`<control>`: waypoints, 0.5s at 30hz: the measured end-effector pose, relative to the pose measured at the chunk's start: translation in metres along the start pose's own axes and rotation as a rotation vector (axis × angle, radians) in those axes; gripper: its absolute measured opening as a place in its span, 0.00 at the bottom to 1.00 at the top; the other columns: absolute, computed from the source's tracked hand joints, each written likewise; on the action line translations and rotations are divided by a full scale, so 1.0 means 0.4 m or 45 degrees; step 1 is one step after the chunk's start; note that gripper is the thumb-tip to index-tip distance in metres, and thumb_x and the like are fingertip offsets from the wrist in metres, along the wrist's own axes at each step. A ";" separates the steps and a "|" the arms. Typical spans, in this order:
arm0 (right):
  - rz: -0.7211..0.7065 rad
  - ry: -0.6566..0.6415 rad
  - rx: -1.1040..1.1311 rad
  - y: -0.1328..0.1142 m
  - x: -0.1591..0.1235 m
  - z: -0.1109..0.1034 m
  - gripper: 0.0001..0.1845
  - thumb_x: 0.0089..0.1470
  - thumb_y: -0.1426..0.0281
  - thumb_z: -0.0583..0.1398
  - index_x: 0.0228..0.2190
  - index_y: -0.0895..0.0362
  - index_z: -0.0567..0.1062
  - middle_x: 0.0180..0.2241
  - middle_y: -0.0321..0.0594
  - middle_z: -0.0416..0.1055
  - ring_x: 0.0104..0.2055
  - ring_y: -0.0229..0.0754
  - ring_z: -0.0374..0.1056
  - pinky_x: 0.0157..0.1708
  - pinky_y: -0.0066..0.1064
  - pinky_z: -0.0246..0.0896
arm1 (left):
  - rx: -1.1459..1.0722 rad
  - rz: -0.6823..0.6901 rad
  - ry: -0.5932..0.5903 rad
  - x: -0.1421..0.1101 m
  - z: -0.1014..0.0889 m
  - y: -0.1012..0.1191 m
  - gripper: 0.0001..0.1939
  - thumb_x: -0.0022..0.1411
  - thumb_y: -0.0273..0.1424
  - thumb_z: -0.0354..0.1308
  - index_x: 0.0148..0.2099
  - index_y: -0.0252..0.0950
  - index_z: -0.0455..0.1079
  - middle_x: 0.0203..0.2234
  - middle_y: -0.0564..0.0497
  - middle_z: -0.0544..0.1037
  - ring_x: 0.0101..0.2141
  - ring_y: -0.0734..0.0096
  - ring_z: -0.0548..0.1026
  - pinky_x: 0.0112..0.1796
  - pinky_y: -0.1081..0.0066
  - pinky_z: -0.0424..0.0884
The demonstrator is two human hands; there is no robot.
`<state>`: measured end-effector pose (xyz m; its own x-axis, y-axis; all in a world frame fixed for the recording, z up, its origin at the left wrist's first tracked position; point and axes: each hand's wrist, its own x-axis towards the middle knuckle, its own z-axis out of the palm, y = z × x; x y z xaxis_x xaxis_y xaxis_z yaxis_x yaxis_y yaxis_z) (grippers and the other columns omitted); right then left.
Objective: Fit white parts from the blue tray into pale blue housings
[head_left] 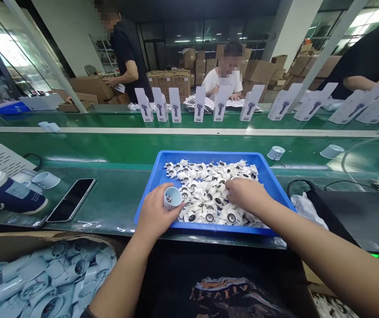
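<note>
My left hand (156,211) is wrapped round a light-blue plastic cup-shaped housing (172,198), its open end facing up towards me with small metal parts inside. It is held over the left front corner of a blue tray (159,164). Many small white fan blades (209,199) with dark round centres fill the tray. My right hand (245,192) reaches down into the fan blades at the tray's right middle. Its fingertips are bent among them, and whether they grip one is hidden.
A phone (71,200) and a lidded paper cup (10,192) lie to the left. Below is a carton of light-blue housings (50,278). Single housings (276,153) lie on the green conveyor (123,148). White boxes (199,104) line its far side. Co-workers are beyond.
</note>
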<state>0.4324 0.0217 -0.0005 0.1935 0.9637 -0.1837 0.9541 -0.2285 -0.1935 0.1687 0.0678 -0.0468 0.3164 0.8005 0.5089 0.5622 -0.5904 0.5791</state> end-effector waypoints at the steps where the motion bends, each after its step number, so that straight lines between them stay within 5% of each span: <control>1: 0.000 0.045 0.118 0.006 -0.005 -0.007 0.04 0.56 0.77 0.62 0.35 0.63 0.71 0.38 0.42 0.67 0.44 0.44 0.64 0.50 0.45 0.63 | -0.060 -0.011 0.084 -0.006 -0.004 0.001 0.22 0.55 0.41 0.65 0.50 0.39 0.68 0.45 0.45 0.77 0.45 0.53 0.75 0.49 0.57 0.71; 5: -0.102 0.097 0.851 0.017 -0.058 -0.033 0.16 0.51 0.62 0.59 0.38 0.60 0.66 0.35 0.41 0.64 0.33 0.39 0.63 0.40 0.38 0.66 | -0.341 -0.040 0.287 -0.041 -0.022 0.035 0.26 0.55 0.42 0.68 0.52 0.38 0.66 0.41 0.47 0.77 0.43 0.58 0.76 0.47 0.62 0.72; 7: -0.181 -0.005 1.255 0.007 -0.093 -0.029 0.27 0.45 0.51 0.55 0.40 0.58 0.62 0.31 0.39 0.62 0.28 0.37 0.62 0.34 0.35 0.67 | -0.432 -0.002 0.190 -0.057 -0.026 0.068 0.29 0.55 0.42 0.68 0.54 0.39 0.64 0.42 0.47 0.77 0.43 0.58 0.76 0.47 0.62 0.73; 10: -0.259 -0.199 1.649 -0.016 -0.134 -0.003 0.30 0.39 0.46 0.56 0.33 0.57 0.59 0.24 0.36 0.59 0.25 0.35 0.60 0.29 0.31 0.66 | -0.386 0.114 -0.030 -0.064 -0.019 0.121 0.32 0.53 0.40 0.70 0.57 0.42 0.62 0.46 0.47 0.75 0.45 0.57 0.75 0.48 0.59 0.72; 15: -0.383 -0.254 1.837 -0.036 -0.171 0.023 0.28 0.44 0.50 0.63 0.35 0.58 0.64 0.25 0.35 0.62 0.25 0.33 0.61 0.28 0.26 0.63 | -0.199 0.300 -0.219 -0.039 0.003 0.181 0.31 0.49 0.30 0.73 0.53 0.42 0.64 0.46 0.49 0.75 0.46 0.57 0.73 0.49 0.57 0.69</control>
<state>0.4032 -0.0422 0.0058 -0.1123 0.9914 -0.0671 -0.1153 -0.0800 -0.9901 0.2052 0.0127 -0.0136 0.5561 0.6375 0.5333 0.3380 -0.7596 0.5556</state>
